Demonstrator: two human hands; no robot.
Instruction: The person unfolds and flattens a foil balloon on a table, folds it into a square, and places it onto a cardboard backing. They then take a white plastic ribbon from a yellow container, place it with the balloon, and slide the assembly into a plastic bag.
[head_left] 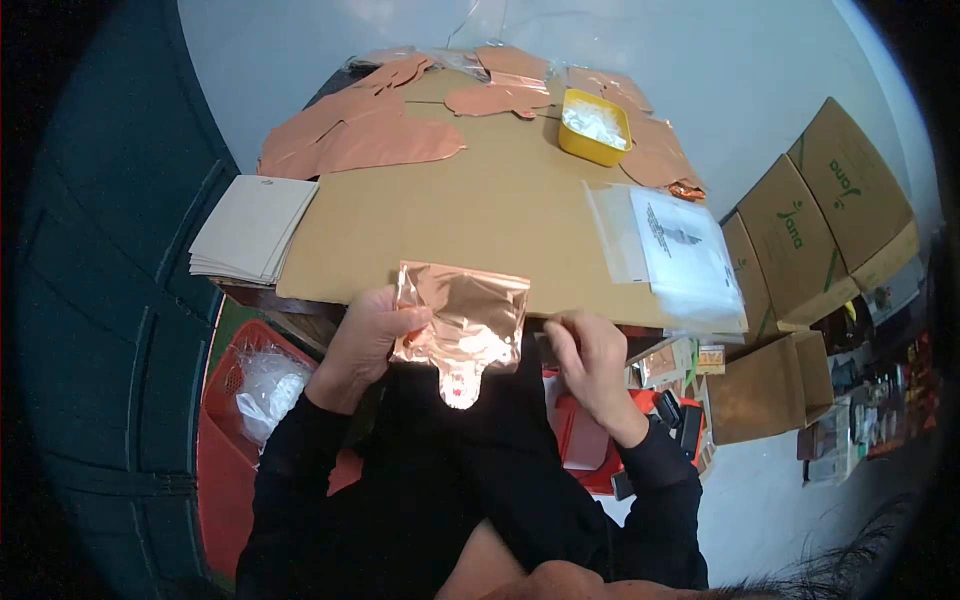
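A shiny copper-coloured foil piece, roughly square with a rounded tab at its lower edge, is held over my lap by the table's near edge. My left hand grips its left side, thumb on top and the other fingers behind it. To the right of the foil, apart from it, is my right hand, its fingers curled together; whether anything small is between them cannot be made out.
Flat copper-coloured pieces lie on the cardboard-covered table. Around them are a yellow tub of white material, clear plastic bags and stacked grey cards. A red basket and cardboard boxes flank the table.
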